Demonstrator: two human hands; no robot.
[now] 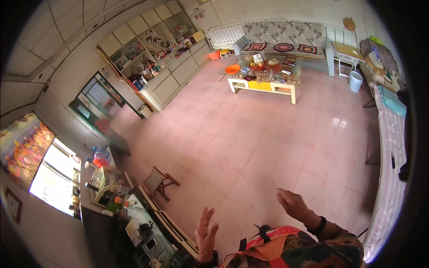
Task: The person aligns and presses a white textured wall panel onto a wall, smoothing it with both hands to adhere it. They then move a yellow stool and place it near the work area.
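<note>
My left hand (206, 233) is raised at the bottom of the head view, its fingers stretched upward and its thumb apart. It holds nothing and is nearest to the glass-topped cabinet (156, 234) on the left. To the right, my right hand (293, 204) hovers over the pink tiled floor, palm turned inward and nothing visible in it. Its fingers look loosely extended, and a dark band (320, 225) circles that wrist. Between the arms shows an orange and red apron (268, 248) over a patterned sleeve.
A small folding stool (158, 182) stands left on the pink tiled floor (250, 152). Farther off is a glass-topped coffee table (261, 85) with fruit, before a sofa (286, 38). A bed (386, 178) lines the right. A bucket (355, 81) and wall cabinets (174, 73) stand farther back.
</note>
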